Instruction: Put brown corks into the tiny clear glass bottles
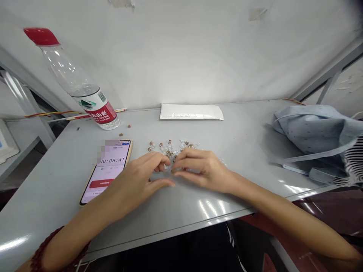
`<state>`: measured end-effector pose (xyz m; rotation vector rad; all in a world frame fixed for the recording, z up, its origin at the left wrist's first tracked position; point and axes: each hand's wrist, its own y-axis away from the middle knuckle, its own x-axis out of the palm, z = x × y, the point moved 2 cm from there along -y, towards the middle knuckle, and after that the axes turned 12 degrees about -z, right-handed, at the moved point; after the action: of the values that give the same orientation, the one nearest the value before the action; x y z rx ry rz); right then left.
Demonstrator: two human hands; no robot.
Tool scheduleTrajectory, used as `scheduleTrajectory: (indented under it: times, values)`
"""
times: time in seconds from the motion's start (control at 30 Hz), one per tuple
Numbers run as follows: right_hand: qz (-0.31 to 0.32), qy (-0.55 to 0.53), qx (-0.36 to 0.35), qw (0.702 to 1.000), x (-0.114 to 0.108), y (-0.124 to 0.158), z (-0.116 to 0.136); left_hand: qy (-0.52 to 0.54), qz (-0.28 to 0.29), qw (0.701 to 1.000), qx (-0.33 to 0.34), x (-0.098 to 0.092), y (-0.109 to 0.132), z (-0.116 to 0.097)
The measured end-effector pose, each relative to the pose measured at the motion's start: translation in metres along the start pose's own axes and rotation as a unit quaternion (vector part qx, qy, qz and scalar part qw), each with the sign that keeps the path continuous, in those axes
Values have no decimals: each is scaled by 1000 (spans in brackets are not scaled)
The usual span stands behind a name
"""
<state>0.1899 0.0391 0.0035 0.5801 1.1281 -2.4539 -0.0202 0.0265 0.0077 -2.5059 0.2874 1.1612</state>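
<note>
Far left, a red-capped Nongfu Spring water bottle (pixel 79 83) near the gray table's (pixel 56 196) back edge; a phone (pixel 109 170) reading 00:06:41; left hand (pixel 136 183) and right hand (pixel 202 170) half-curled, any grip unclear, fingertips among tiny corked glass vials (pixel 170 149); a white envelope (pixel 191 112) behind; a blue cloth bag (pixel 317 132) at the right edge.

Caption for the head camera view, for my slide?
Left hand and right hand touch tiny corked glass vials on a grey table.

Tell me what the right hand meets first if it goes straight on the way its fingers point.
Probably the left hand, whose fingertips sit just ahead of the right hand. Depth is unclear, though, and one of the tiny corked bottles may lie between them.
</note>
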Motion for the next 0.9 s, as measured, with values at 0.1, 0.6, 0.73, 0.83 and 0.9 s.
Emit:
scheduleTrajectory:
  times: [0.1, 0.6, 0.73, 0.83, 0.9]
  values:
    - [-72, 94, 60, 991, -17, -5, -7, -45, 56, 997, -31, -16, 0, 12]
    - [-42, 215, 140, 966, -29, -4, -38, -61, 134, 989, 24, -7, 13, 25]
    - [-41, 219, 184, 958, -49, -7, -41, -77, 91, 992, 35, -8, 14, 21]
    - [30, 207, 234, 949, -60, -5, -43, -75, 54, 995, 41, -11, 11, 17]
    - [55, 197, 258, 944, -65, -4, -43, -69, 34, 996, 42, -12, 9, 14]
